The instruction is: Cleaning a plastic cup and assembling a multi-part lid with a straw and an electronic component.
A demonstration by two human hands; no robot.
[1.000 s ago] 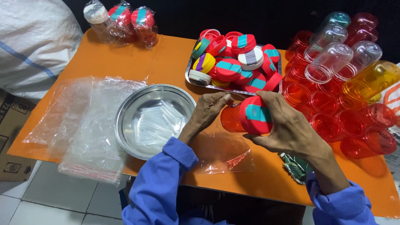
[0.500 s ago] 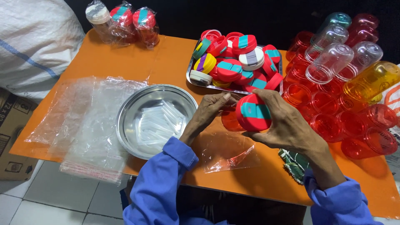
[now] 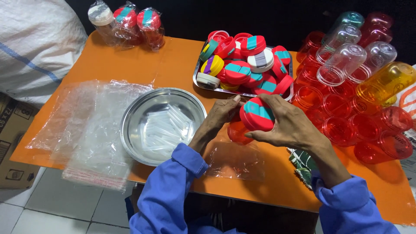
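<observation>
Head view, looking down on an orange table (image 3: 173, 65). A red plastic jar (image 3: 239, 131) is held on its side just above the table's middle, between the two hands. The left hand (image 3: 222, 113) is shown reaching in from the lower left, wrist raised and back of the hand upward, its fingers curled closed around the jar's translucent red body; how far the fingertips wrap cannot be told, since they are hidden behind the jar. The right hand (image 3: 289, 128) is shown coming in from the lower right, palm turned toward the left, with its thumb below and its fingers arched over a red lid with a teal stripe (image 3: 258, 114), which is gripped at the rim and seated on the jar's mouth. Both forearms are covered by blue sleeves (image 3: 171, 190). Beneath the hands an empty clear plastic bag (image 3: 236, 161) is laid flat on the table. To the left a round steel bowl (image 3: 132, 130) holding clear tubes is seen, and beyond it a stack of clear bags (image 3: 82, 125). Just behind the hands a metal tray (image 3: 197, 73) heaped with coloured lids is placed. To the right, open red jars (image 3: 342, 130) are crowded together, with clear and yellow jars lying on top. Three bagged jars (image 3: 125, 21) are stood at the far left edge.
</observation>
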